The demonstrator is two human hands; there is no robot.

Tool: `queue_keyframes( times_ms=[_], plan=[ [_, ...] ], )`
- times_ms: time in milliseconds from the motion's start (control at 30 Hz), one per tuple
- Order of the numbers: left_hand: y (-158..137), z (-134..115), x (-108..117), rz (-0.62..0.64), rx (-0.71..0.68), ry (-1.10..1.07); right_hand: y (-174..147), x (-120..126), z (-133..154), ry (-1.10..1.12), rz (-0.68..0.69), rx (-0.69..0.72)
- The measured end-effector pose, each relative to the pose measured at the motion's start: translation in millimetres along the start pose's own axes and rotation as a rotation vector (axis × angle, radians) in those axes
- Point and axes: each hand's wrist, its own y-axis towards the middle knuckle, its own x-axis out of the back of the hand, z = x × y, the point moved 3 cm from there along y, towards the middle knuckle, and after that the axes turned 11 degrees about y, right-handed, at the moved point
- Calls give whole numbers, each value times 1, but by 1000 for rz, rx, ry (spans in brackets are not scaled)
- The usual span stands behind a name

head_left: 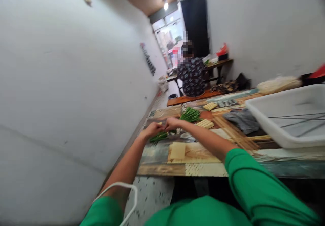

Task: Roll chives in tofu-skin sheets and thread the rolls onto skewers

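Note:
My left hand [153, 129] and my right hand [172, 123] meet over the far left part of the table, fingers closed and nearly touching. What they hold is too small and blurred to make out. Below them lies a small bunch of green stalks [158, 137]. Just right of my right hand rests a larger pile of cut green stalks [190, 115]. Pale yellow rolls [205, 123] lie in a row beside it, with more yellow rolls [210, 106] farther back. Nearer me, flat pale yellow sheets [177, 150] sit on a wooden board [200, 153].
Thin wooden sticks [236, 131] lie right of the board, by a grey cloth [242, 120]. A large white tub [284, 127] with thin dark rods stands at the right. A wall [76, 83] runs along the left. Farther off, a person [193, 73] sits on a bench.

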Motion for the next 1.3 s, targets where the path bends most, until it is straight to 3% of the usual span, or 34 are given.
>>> queue_keyframes(
  times_ms=[67, 167, 300, 467, 600, 700, 767, 900, 1000, 1133, 1300],
  plan=[
    [1, 5, 3, 0, -24, -63, 9, -7, -16, 85, 49, -23],
    [-3, 12, 1, 39, -61, -113, 14, -15, -35, 452, 49, -195],
    [-11, 18, -6, 28, -42, -273, 8, -19, -38, 744, 18, -313],
    [-16, 27, -15, -4, -37, -523, 8, -18, -28, 722, 22, -308],
    [-18, 34, -13, -35, -50, -474, 12, -19, -17, 549, 82, -301],
    [-22, 37, -15, -45, -47, -466, 14, -21, -12, 588, 23, -340],
    [-25, 35, -22, -130, -26, -514, 16, -24, -11, 737, -67, -416],
    [-29, 24, -50, -560, 157, -662, 20, -36, -4, 1039, -242, -505],
    [-29, 11, -74, -739, 257, -732, 21, -46, 1, 1148, -318, -570],
    [-27, 3, -86, -638, 221, -897, 15, -52, 0, 1170, -391, -655],
    [-26, 7, -88, -182, 175, -1519, -2, -52, -9, 1173, -384, -670]
  ],
)
